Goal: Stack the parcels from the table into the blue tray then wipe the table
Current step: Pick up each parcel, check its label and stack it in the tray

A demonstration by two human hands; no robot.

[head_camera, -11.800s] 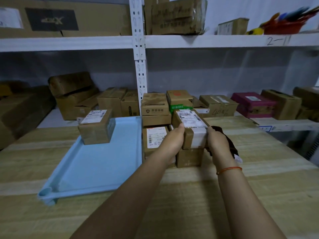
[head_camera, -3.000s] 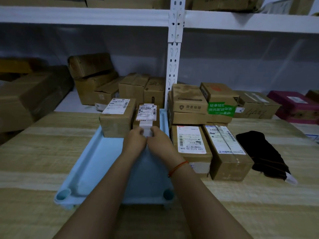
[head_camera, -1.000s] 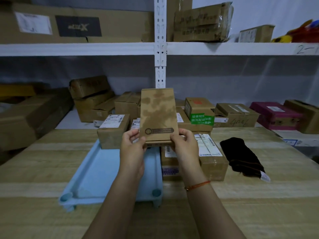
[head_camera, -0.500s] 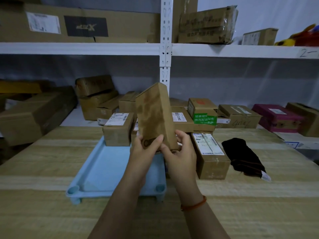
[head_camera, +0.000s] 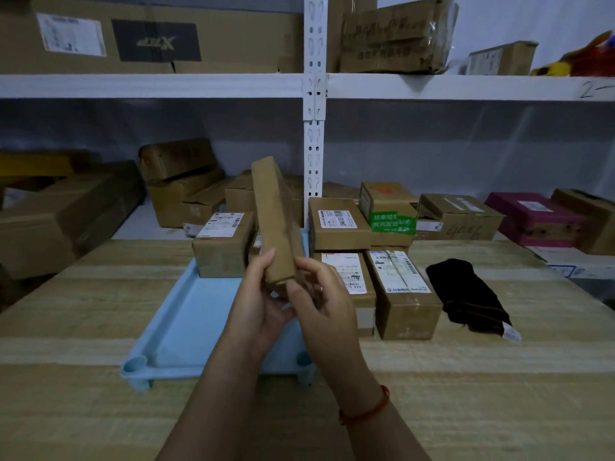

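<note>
Parcels (head_camera: pixel 366 287) on wooden table (head_camera: pixel 83 311)

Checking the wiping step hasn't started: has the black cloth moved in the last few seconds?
No. The black cloth lies on the table right of the labelled parcel, as before.

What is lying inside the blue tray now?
One labelled parcel stands at the far end of the blue tray. The held parcel and both hands cover whatever is beside it.

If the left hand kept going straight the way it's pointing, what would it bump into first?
Probably the labelled parcel at the far end of the blue tray. The left hand, holding the flat brown parcel, points that way, though depth is unclear.
</note>
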